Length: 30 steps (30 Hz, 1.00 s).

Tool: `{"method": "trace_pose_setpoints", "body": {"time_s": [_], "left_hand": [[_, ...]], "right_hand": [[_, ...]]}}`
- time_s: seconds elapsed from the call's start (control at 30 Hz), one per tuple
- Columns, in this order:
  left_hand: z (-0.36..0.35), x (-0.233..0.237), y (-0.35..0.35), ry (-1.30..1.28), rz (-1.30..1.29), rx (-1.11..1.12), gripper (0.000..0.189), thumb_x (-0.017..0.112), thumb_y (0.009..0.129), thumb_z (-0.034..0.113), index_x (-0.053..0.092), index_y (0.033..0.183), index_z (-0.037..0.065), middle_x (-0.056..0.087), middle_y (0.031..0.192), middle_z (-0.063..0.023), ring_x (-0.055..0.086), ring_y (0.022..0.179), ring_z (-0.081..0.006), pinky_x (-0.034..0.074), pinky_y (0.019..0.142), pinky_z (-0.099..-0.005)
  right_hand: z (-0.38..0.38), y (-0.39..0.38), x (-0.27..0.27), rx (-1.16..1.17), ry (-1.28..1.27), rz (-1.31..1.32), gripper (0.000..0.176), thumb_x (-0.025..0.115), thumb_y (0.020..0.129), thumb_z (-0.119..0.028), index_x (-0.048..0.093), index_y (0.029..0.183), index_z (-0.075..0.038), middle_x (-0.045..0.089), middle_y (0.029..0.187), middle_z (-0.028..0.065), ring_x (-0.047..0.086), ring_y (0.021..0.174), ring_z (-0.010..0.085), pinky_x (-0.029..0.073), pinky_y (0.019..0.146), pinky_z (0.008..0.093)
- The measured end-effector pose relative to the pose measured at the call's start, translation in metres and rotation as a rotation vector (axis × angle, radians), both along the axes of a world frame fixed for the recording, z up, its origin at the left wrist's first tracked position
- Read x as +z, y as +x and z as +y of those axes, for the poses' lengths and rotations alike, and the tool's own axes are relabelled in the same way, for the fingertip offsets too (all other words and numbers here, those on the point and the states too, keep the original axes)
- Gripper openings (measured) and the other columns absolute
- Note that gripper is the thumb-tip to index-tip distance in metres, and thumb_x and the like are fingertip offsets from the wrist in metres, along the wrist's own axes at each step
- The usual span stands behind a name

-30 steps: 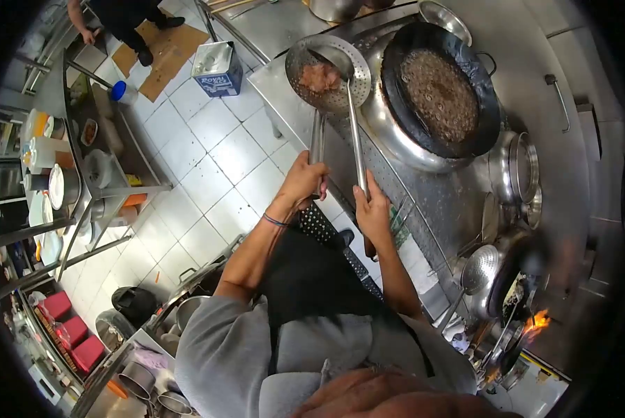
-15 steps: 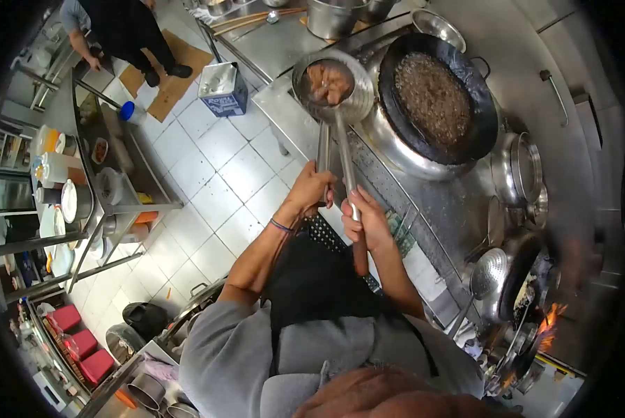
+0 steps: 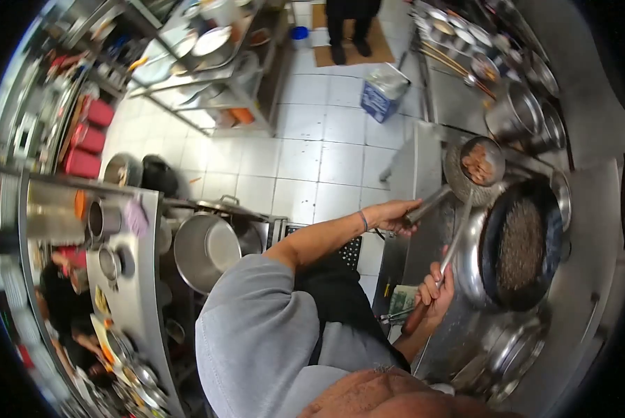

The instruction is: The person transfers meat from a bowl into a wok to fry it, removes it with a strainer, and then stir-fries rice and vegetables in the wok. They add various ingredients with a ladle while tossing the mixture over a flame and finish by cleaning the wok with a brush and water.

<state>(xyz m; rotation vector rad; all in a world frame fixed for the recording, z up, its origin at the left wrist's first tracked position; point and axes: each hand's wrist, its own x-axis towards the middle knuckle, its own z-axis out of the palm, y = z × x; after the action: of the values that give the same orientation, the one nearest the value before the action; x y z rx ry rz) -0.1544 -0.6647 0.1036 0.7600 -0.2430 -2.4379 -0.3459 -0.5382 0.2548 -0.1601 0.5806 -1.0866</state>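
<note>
My left hand [image 3: 398, 215] is closed round the metal handle of the strainer [image 3: 454, 169], whose wide perforated bowl lies beneath a ladle. My right hand [image 3: 434, 287] grips the long handle of that ladle [image 3: 495, 155], near its brown wooden end. Brown fried pieces [image 3: 477, 165] lie in the ladle's bowl. Both bowls are at the upper left of a black wok [image 3: 491, 244], apart from the bubbling dark oil [image 3: 522, 245] in it. The wok rests on a round shiny metal stand.
Tall steel pots [image 3: 513, 111] stand beyond the wok. A blue and white tin [image 3: 381, 97] is on the tiled floor, near a person [image 3: 351, 28] standing on cardboard. Behind my left side is a large empty pot [image 3: 206, 252]. Other people [image 3: 65, 292] are at the far left.
My view has turned, so the wok and stove now appear further right and the large pot has come into view. Both hands still hold their handles, now wider apart.
</note>
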Motion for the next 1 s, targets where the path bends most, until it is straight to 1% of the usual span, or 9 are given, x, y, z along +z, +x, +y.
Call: {"method": "trace_pose_setpoints", "body": {"time_s": [0.2, 0.27, 0.4, 0.53, 0.6, 0.7, 0.8, 0.83, 1.0], "left_hand": [[0.158, -0.070, 0.091, 0.108, -0.429, 0.347, 0.051, 0.054, 0.097, 0.048, 0.052, 0.127, 0.007, 0.057, 0.102, -0.0102, 0.060, 0.078, -0.0206, 0.056, 0.071, -0.0353], [0.240, -0.115, 0.117, 0.288, -0.578, 0.521, 0.031, 0.055, 0.097, 0.040, 0.053, 0.108, 0.011, 0.052, 0.075, -0.0014, 0.050, 0.058, -0.0134, 0.051, 0.060, -0.0314], [0.413, -0.087, 0.131, 0.434, -0.914, 0.745, 0.024, 0.053, 0.097, 0.033, 0.055, 0.094, 0.010, 0.049, 0.072, -0.0017, 0.051, 0.059, -0.0138, 0.046, 0.053, -0.0310], [0.543, -0.117, 0.087, 0.766, -0.917, 1.097, 0.022, 0.055, 0.091, 0.025, 0.055, 0.101, 0.005, 0.047, 0.067, -0.0033, 0.044, 0.053, -0.0144, 0.039, 0.043, -0.0313], [0.603, -0.155, 0.064, 0.744, -0.936, 0.970, 0.034, 0.056, 0.089, 0.032, 0.064, 0.104, 0.002, 0.059, 0.068, -0.0122, 0.059, 0.065, -0.0246, 0.048, 0.054, -0.0391], [0.676, -0.235, 0.026, 0.413, -1.584, 0.138, 0.048, 0.055, 0.086, 0.044, 0.070, 0.101, 0.001, 0.069, 0.087, -0.0237, 0.067, 0.090, -0.0343, 0.052, 0.075, -0.0429], [0.719, -0.211, -0.005, 0.373, -1.412, 0.351, 0.057, 0.053, 0.084, 0.053, 0.072, 0.098, 0.001, 0.067, 0.108, -0.0258, 0.065, 0.107, -0.0355, 0.049, 0.090, -0.0406], [0.737, -0.232, -0.005, 0.211, -1.566, 0.213, 0.050, 0.055, 0.083, 0.047, 0.073, 0.093, 0.002, 0.068, 0.104, -0.0243, 0.066, 0.103, -0.0360, 0.050, 0.089, -0.0433], [0.775, -0.178, 0.033, 0.748, -1.618, 0.429, 0.039, 0.055, 0.080, 0.031, 0.069, 0.099, -0.001, 0.067, 0.101, -0.0272, 0.065, 0.098, -0.0395, 0.051, 0.085, -0.0478]], "right_hand": [[0.005, -0.004, 0.002, 0.106, -0.035, 0.097, 0.044, 0.039, 0.105, -0.013, 0.031, 0.147, -0.007, 0.040, 0.076, 0.0009, 0.034, 0.042, 0.0035, 0.037, 0.031, 0.0200], [0.006, -0.012, -0.005, 0.236, -0.138, 0.151, 0.042, 0.035, 0.106, -0.014, 0.030, 0.147, -0.006, 0.040, 0.076, 0.0014, 0.037, 0.043, 0.0041, 0.041, 0.032, 0.0195], [0.018, -0.005, -0.012, 0.407, -0.145, 0.248, 0.044, 0.039, 0.103, -0.013, 0.032, 0.146, -0.006, 0.041, 0.077, 0.0002, 0.037, 0.043, 0.0035, 0.039, 0.032, 0.0194], [0.032, 0.007, -0.025, 0.587, -0.182, 0.266, 0.046, 0.043, 0.101, -0.012, 0.034, 0.146, -0.007, 0.041, 0.076, -0.0010, 0.037, 0.043, 0.0031, 0.037, 0.032, 0.0204], [0.049, 0.018, -0.033, 0.663, -0.215, 0.240, 0.047, 0.044, 0.100, -0.012, 0.034, 0.146, -0.008, 0.041, 0.075, -0.0016, 0.037, 0.044, 0.0030, 0.037, 0.033, 0.0211], [0.074, 0.034, -0.036, 0.734, -0.169, 0.246, 0.049, 0.045, 0.099, -0.010, 0.033, 0.146, -0.007, 0.041, 0.074, -0.0008, 0.037, 0.044, 0.0044, 0.036, 0.033, 0.0225], [0.108, 0.051, -0.032, 0.828, -0.150, 0.309, 0.050, 0.048, 0.098, -0.011, 0.033, 0.145, -0.006, 0.041, 0.072, -0.0012, 0.036, 0.044, 0.0046, 0.035, 0.034, 0.0227], [0.118, 0.056, -0.033, 0.854, -0.155, 0.321, 0.050, 0.048, 0.097, -0.011, 0.034, 0.145, -0.006, 0.041, 0.072, -0.0012, 0.036, 0.044, 0.0045, 0.035, 0.034, 0.0225], [0.182, 0.087, -0.031, 0.924, -0.162, 0.403, 0.048, 0.048, 0.096, -0.009, 0.037, 0.143, -0.007, 0.040, 0.072, -0.0015, 0.034, 0.043, 0.0034, 0.032, 0.033, 0.0207]]}}
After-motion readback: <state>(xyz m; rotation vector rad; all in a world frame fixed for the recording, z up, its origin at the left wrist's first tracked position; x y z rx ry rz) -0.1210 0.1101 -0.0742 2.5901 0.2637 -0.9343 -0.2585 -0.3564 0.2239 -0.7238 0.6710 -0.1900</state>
